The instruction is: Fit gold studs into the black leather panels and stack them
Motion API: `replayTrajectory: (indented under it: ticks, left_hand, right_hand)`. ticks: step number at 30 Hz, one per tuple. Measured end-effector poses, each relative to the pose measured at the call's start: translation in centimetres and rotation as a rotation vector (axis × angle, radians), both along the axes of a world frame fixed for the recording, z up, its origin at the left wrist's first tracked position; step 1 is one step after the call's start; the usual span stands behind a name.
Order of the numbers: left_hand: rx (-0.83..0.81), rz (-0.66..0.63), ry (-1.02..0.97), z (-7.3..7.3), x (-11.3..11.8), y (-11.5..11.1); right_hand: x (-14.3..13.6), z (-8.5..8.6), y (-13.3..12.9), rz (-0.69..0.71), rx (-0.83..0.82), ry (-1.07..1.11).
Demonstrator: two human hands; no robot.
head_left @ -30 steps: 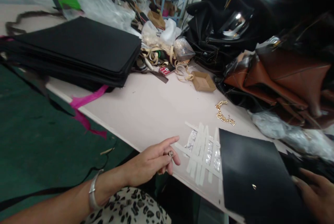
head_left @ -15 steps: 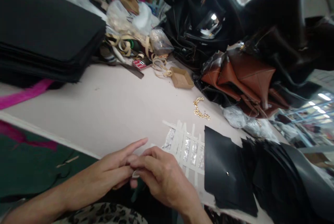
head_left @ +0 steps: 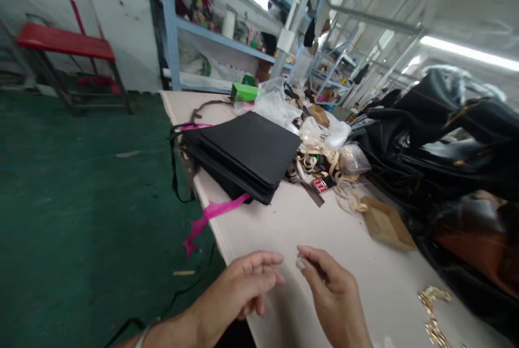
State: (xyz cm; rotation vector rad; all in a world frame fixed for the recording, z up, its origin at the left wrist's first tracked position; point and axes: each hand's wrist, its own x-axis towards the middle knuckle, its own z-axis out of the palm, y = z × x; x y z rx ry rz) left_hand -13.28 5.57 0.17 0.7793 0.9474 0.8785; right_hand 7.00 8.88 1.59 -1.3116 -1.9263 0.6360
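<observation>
My left hand (head_left: 251, 283) hovers over the table's front edge, its fingers loosely curled and apart, with nothing seen in them. To its right, my right hand (head_left: 334, 296) pinches thumb and forefinger together around something tiny at the tips, too small to name. A gap separates the two hands. Right of my right hand, gold chain-like pieces (head_left: 432, 305) lie on the pale table (head_left: 279, 229). Beyond my hands rests a stack of black sheets (head_left: 259, 148), with a pink strip (head_left: 221, 208) hanging from beneath it over the edge.
A brown cardboard tray (head_left: 387, 223) stands at the right, before piled black bags (head_left: 405, 137). Cream straps (head_left: 346, 191), a red-patterned packet (head_left: 323, 183) and plastic bags (head_left: 275, 102) clutter the back. A green box (head_left: 243, 92) sits at the far end. On the floor stands a red stool (head_left: 65, 42).
My view has swung left, bringing in the floor, stool and shelves; the black sheets and taped strips at the right are out of view. My hands, together before, have come apart.
</observation>
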Motion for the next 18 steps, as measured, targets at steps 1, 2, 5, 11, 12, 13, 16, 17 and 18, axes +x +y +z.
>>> replayTrajectory:
  ticks: [1,2,5,11,12,13,16,17,18]
  left_hand:
    - [0.017,0.082,-0.008,0.3,-0.8,0.5]
    - [0.033,0.161,-0.021,0.7,-1.6,1.0]
    - [0.084,0.34,-0.072,1.6,-3.5,2.6]
    - [0.105,0.435,-0.145,2.5,-5.2,4.4]
    - [0.101,0.446,-0.15,2.4,-5.4,4.6]
    - [0.099,0.459,-0.152,2.2,-5.5,4.7]
    - [0.117,0.489,-0.154,1.4,-6.0,5.2]
    - [0.121,0.498,-0.149,1.2,-6.1,5.3]
    - [0.118,0.506,-0.138,1.0,-6.2,5.3]
  right_hand:
    - [-1.2,0.8,1.6,-0.007,0.016,-0.002]
    - [-2.6,1.6,3.2,-0.009,0.039,-0.007]
    - [-6.8,4.4,8.2,0.041,0.147,-0.091]
    - [-13.5,7.3,16.7,0.093,0.283,-0.568]
    - [-14.1,7.3,17.4,0.099,0.286,-0.598]
    - [-14.5,7.1,17.8,0.108,0.289,-0.615]
    - [-14.5,6.6,17.0,0.146,0.3,-0.675]
    - [-14.2,6.5,16.2,0.164,0.303,-0.687]
    - [-13.9,6.4,15.1,0.184,0.3,-0.69]
